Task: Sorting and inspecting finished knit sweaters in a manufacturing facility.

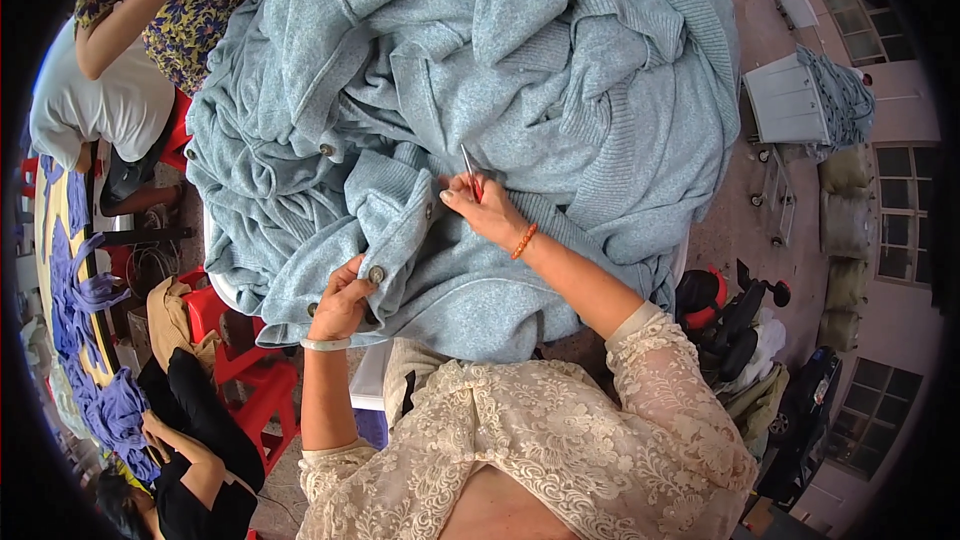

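Observation:
A big heap of light blue-grey knitted cardigans (520, 120) fills the space in front of me. My left hand (341, 305) is closed on the buttoned front edge of one cardigan (400, 235), its fingers beside a dark round button (376, 274). Another button (429, 211) shows farther up the same edge. To the right, my right hand (490, 215) is closed around small red-handled scissors (477, 186). Their thin metal tip points away from me over the heap. The blades lie close together, just right of the held edge.
Red plastic stools (265, 395) stand at the left, near a seated co-worker in black (200, 440) and a long table with purple-blue garments (75, 290). Two more people are at the upper left. A white cart of garments (790, 100) and a scooter (735, 310) stand at the right.

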A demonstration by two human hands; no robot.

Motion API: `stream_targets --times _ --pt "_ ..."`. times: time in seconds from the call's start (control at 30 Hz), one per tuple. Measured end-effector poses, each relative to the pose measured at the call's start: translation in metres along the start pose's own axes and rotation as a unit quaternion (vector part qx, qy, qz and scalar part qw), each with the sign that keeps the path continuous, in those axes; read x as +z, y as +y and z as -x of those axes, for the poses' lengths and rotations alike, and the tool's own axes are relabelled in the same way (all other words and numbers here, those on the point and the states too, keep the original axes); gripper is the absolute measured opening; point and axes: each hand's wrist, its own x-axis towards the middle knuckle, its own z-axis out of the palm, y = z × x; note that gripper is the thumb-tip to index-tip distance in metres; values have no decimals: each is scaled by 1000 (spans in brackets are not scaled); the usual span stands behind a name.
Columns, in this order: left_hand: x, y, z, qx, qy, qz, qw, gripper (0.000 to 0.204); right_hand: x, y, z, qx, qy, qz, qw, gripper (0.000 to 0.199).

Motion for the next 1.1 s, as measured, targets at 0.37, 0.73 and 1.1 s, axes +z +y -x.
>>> stream_targets --times 0.37,0.73,1.1 --pt "-2 -1 6 26 -55 23 998 46 32 -38 22 247 -98 -244 933 28" --pt "26 20 0 22 1 -152 988 13 -30 -101 26 22 48 32 998 49" --pt "76 6 -16 298 78 -608 732 40 -124 -137 41 -180 252 434 846 31"
